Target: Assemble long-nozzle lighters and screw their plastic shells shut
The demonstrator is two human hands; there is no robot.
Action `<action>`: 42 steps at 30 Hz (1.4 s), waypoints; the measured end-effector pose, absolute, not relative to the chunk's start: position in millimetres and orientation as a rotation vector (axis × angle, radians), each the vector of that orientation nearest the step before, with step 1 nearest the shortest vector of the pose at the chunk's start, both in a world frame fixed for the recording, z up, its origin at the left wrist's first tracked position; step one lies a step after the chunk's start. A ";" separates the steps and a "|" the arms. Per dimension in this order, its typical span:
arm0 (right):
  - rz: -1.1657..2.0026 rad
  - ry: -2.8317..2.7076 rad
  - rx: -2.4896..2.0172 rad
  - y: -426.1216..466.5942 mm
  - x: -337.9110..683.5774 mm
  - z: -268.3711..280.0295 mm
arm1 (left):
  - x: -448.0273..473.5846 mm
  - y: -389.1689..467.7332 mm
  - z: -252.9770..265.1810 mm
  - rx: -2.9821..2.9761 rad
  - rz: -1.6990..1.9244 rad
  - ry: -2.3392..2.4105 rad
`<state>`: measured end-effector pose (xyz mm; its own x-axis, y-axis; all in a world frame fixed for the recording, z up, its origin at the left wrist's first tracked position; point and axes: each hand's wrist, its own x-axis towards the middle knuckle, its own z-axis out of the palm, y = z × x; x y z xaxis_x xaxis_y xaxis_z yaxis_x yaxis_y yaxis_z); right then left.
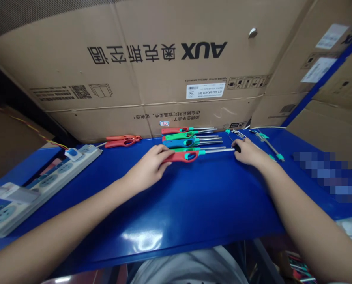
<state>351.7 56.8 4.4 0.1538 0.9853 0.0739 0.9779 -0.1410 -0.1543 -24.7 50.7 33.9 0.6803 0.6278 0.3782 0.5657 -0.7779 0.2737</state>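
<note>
My left hand is closed on the rear end of a red long-nosed lighter, which lies level with its metal tube pointing right. My right hand is at the tip of that tube, fingers curled together. A small black piece shows at its fingertips; its kind is unclear. Behind the red lighter, several more lighters lie side by side in a row, among them a blue one and a green one. Metal tubes with teal ends lie just right of my right hand.
Two red handle shells lie at the back left of the blue table. A white power strip with plugs runs along the left. Cardboard panels stand behind and at the right. A box of parts is below, at lower right.
</note>
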 end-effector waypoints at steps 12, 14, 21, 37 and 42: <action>0.068 -2.001 -2.321 59.3 351.8 3.8 | -17.8 95.7 15.1 2.727 0.720 1.044; 0.051 -2.002 -2.325 58.9 351.4 3.5 | -16.5 96.9 14.8 2.731 0.725 1.045; -0.032 -1.997 -2.297 58.3 349.9 -0.3 | -12.5 100.2 13.4 2.743 0.757 1.064; -0.286 -1.811 -1.853 67.0 350.4 -6.0 | -18.8 91.8 27.1 2.744 0.902 1.108; -0.301 -1.752 -1.561 68.3 342.8 0.3 | -43.8 106.8 49.8 2.689 1.027 1.344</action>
